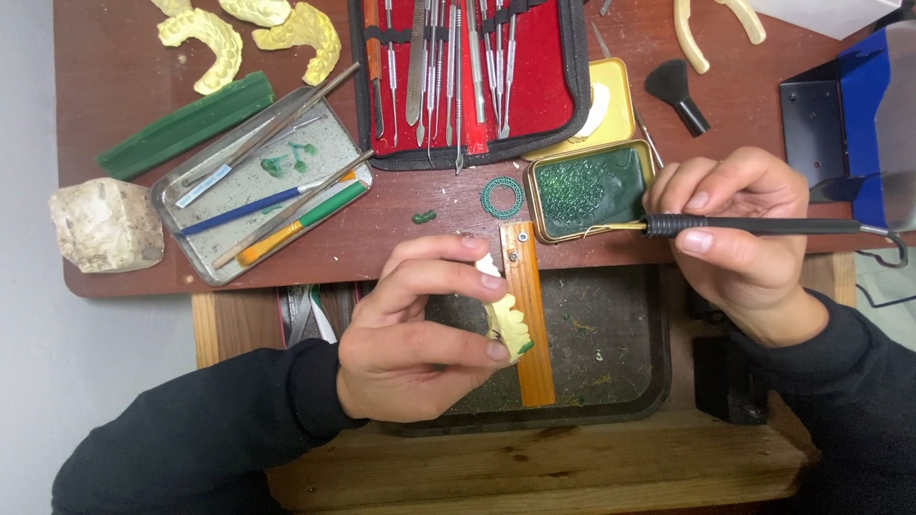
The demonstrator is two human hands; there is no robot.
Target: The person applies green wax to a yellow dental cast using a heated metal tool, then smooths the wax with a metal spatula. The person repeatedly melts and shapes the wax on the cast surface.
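Observation:
My left hand (415,324) pinches a small pale-yellow dental cast (506,319) with a speck of green wax on it, held against a narrow orange wooden peg (530,334). My right hand (739,224) grips a black electric wax pen (754,226) like a pencil. Its thin metal tip (611,229) reaches left into a brass tin of dark green wax (587,191). Both arms wear black sleeves.
A red-lined case of steel instruments (468,72) lies open at the top. A metal tray with tools (262,186), a green wax bar (186,124), yellow casts (248,33), a stone block (105,224), a brush (677,95), a blue device (859,124) and a black pull-out tray (592,353) surround the hands.

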